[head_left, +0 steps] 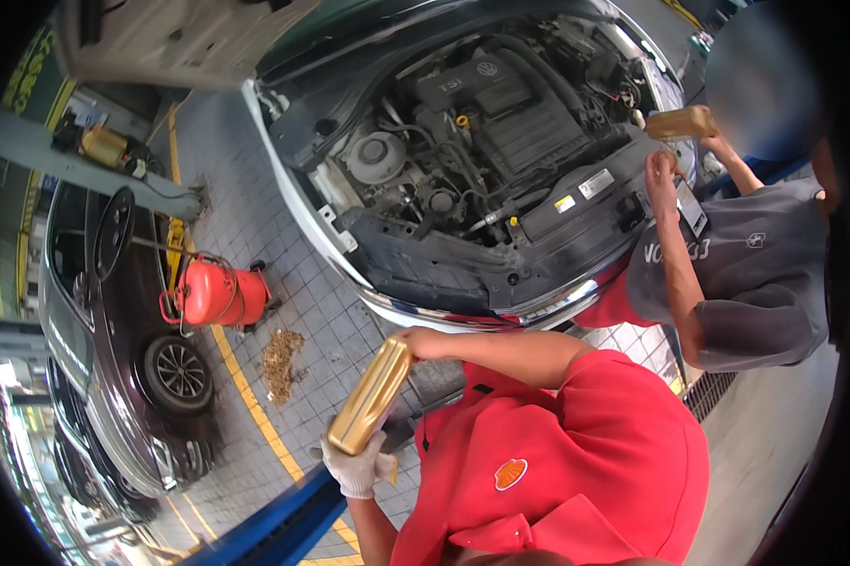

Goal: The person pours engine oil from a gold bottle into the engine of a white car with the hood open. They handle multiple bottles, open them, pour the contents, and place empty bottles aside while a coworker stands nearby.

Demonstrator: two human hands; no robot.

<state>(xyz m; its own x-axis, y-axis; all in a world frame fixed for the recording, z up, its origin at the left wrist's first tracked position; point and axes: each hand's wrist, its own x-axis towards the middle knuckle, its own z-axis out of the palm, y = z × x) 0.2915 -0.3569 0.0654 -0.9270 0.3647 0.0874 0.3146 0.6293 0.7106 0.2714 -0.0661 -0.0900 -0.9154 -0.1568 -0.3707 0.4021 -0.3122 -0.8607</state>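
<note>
While the gloved left hand (353, 466) and bare right hand (429, 342) grip opposite ends of the gold bottle (372, 396), seven o'clock from the engine (500, 113), steadiness should best control any tilt.

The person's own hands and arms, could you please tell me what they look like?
The left hand wears a whitish fabric glove; the right hand is ungloved. A red short sleeve covers the right upper arm, leaving the right forearm bare. The left forearm shows bare beyond the glove.
</note>
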